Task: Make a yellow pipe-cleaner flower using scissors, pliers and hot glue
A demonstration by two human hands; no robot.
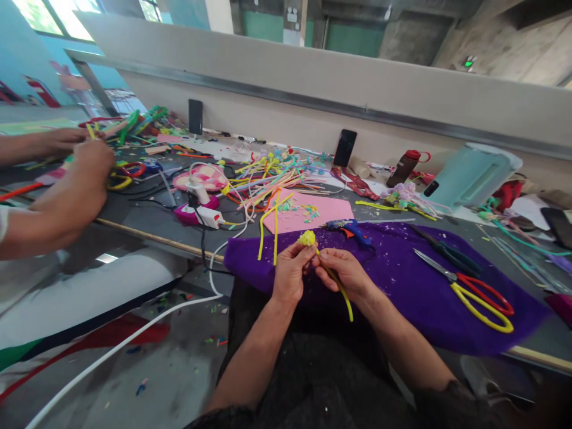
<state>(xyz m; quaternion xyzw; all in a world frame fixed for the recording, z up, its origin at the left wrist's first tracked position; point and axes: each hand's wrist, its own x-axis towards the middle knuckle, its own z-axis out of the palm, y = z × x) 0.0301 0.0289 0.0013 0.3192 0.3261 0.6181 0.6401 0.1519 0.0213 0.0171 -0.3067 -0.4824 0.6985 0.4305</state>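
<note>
My left hand (pixel 292 266) pinches a small yellow flower-like bunch (pixel 307 238) that appears made of pipe cleaner. Close beside it, my right hand (pixel 342 268) is closed on a yellow pipe cleaner (pixel 346 301), whose loose end hangs down below the fingers. Whether the strip joins the bunch is hidden by my fingertips. Both hands are over the near edge of a purple cloth (pixel 384 268). Just beyond them lies a blue glue gun (pixel 351 229). Two more yellow pipe cleaners (pixel 276 229) hang off a pink sheet (pixel 335 208) to the left.
Red-and-yellow-handled scissors (pixel 480 298) and dark pliers (pixel 451 256) lie on the cloth at right. A power strip (pixel 203 215) with a white cable sits left. Behind are piled pipe cleaners (pixel 277 173), a phone (pixel 345 148) and a bottle (pixel 406 167). A co-worker's hands (pixel 92 155) work far left.
</note>
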